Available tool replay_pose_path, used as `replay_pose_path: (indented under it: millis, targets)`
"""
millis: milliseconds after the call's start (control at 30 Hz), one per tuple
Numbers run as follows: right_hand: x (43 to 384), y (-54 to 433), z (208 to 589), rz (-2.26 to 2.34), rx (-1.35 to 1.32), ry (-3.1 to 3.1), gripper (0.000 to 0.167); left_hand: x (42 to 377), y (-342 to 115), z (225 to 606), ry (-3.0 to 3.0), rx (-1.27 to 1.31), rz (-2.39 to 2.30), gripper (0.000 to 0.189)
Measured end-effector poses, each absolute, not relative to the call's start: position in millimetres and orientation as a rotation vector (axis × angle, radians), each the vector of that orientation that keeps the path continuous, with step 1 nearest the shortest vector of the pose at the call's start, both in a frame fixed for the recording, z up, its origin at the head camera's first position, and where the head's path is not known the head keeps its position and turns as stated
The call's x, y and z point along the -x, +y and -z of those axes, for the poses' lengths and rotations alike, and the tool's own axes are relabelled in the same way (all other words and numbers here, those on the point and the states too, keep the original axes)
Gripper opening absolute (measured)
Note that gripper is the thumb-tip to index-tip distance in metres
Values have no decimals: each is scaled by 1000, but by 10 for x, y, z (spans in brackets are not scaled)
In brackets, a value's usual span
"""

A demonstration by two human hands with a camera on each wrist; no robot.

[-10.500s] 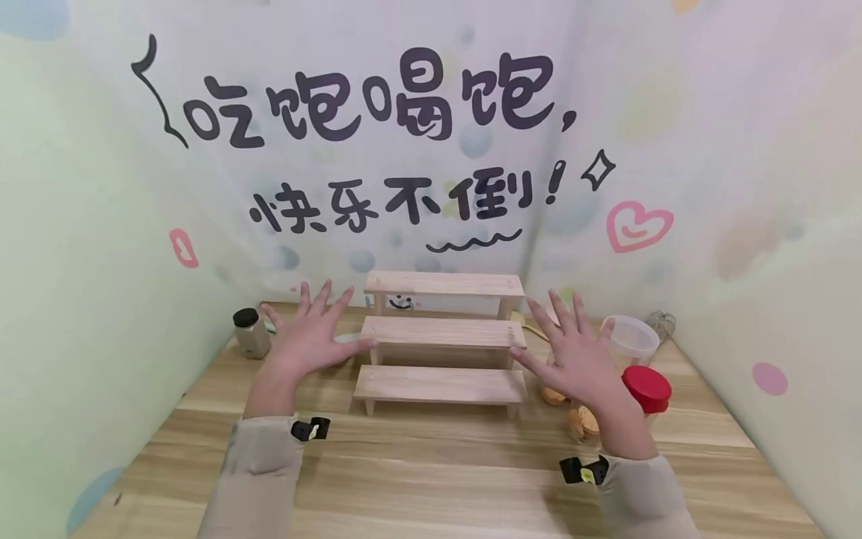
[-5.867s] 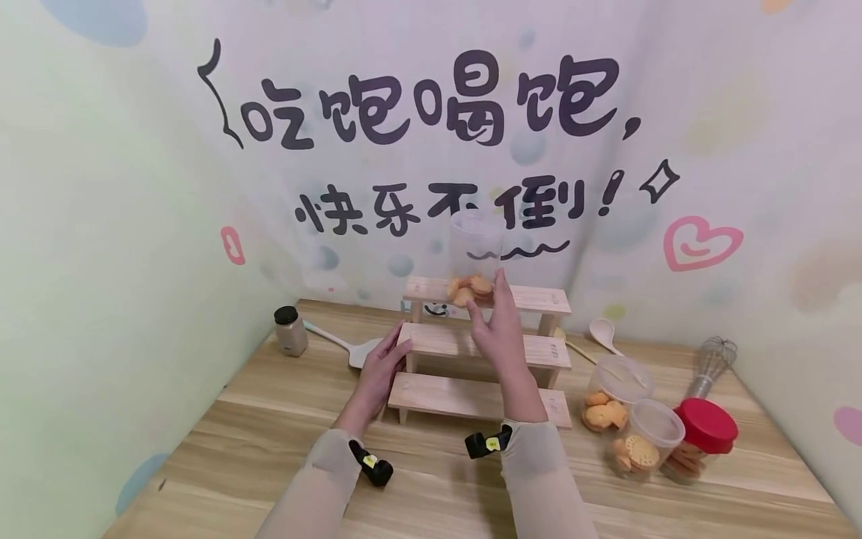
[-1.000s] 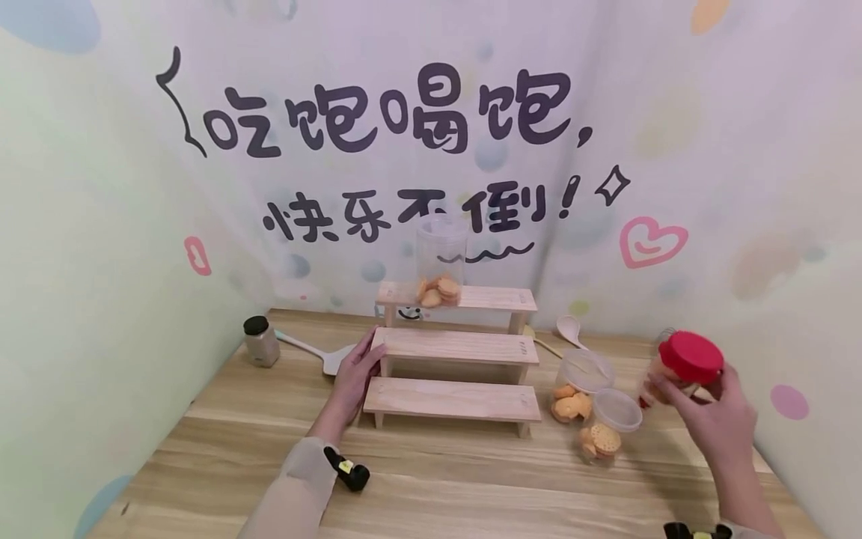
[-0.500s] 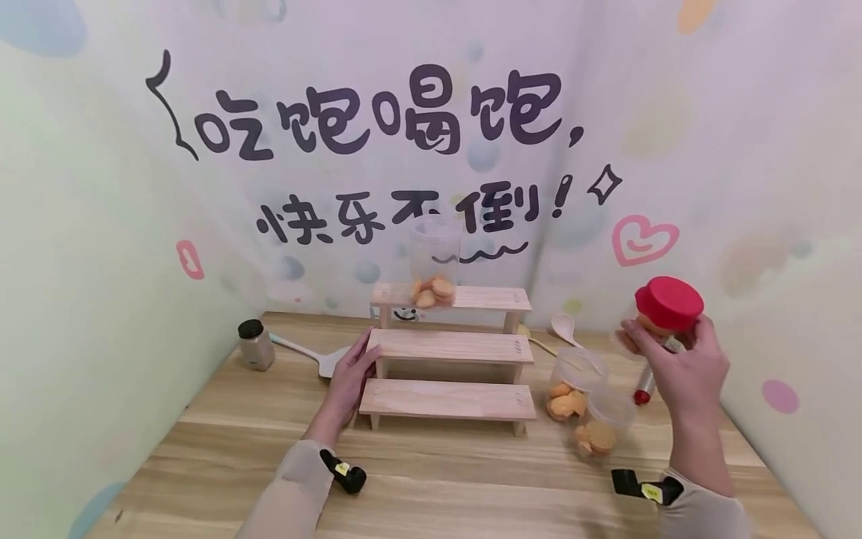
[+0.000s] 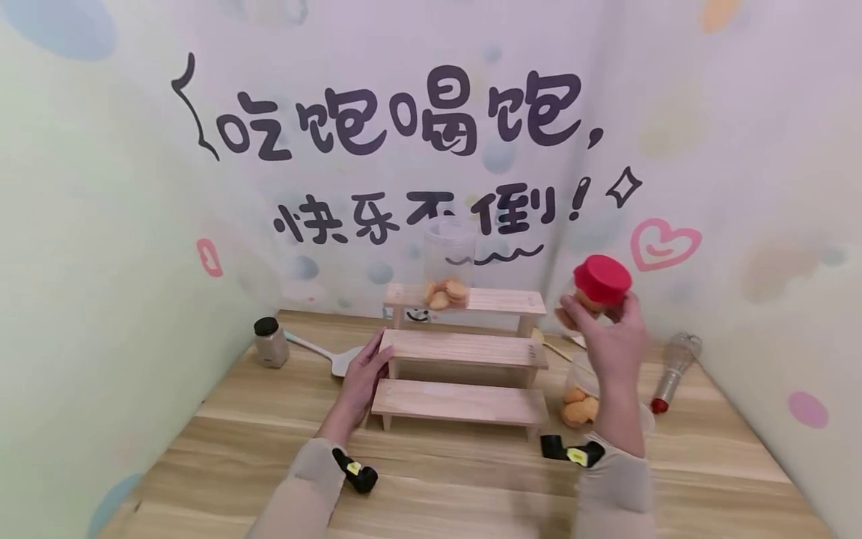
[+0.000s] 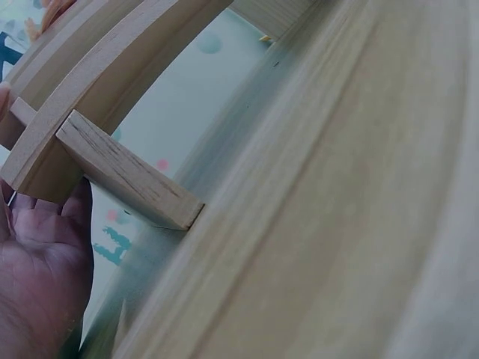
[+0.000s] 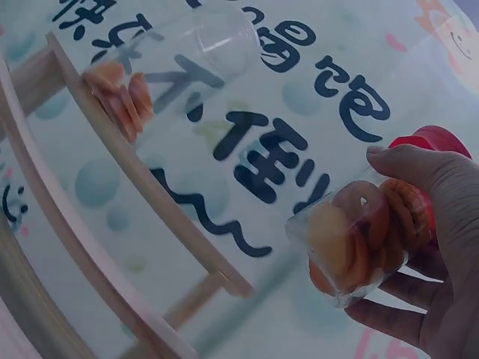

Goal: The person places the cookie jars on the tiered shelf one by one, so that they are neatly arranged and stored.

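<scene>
My right hand [image 5: 616, 344] grips a clear jar of round cookies [image 7: 359, 235] with a red lid [image 5: 604, 279]. It is raised in the air to the right of a three-step wooden display stand [image 5: 465, 346]. The left hand [image 5: 364, 378] holds the left end of the stand's middle step, its fingertips partly hidden behind the wood in the left wrist view. On the top step, left of its middle, stands a tall clear jar [image 5: 449, 258] with several cookies at the bottom. Behind my right forearm, another clear tub with cookies [image 5: 579, 408] stands on the table, partly covered.
A whisk [image 5: 676, 370] with a red handle end lies at the right. At the left are a black-lidded jar [image 5: 271, 344] and a white spatula [image 5: 342, 362]. A yellow-handled utensil [image 5: 557, 349] lies behind the stand's right side. Walls close in the wooden table [image 5: 431, 486] behind and on both sides.
My right hand has lifted the red-lidded jar off the table's right side and carried it up and left towards the stand. The left hand keeps its place on the stand.
</scene>
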State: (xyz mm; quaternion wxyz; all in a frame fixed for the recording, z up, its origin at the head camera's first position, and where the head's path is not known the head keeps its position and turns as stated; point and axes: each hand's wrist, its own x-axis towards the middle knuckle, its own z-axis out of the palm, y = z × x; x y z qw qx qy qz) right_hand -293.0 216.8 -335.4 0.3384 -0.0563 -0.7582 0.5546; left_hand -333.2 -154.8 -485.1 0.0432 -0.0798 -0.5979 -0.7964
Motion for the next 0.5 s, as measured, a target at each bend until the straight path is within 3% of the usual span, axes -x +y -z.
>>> replay_pose_path:
  millis: [500]
  targets:
    - [3522, 1343, 3723, -1477, -197, -1960, 70, 3353, -1530, 4893, -1799, 227, 2431, 63]
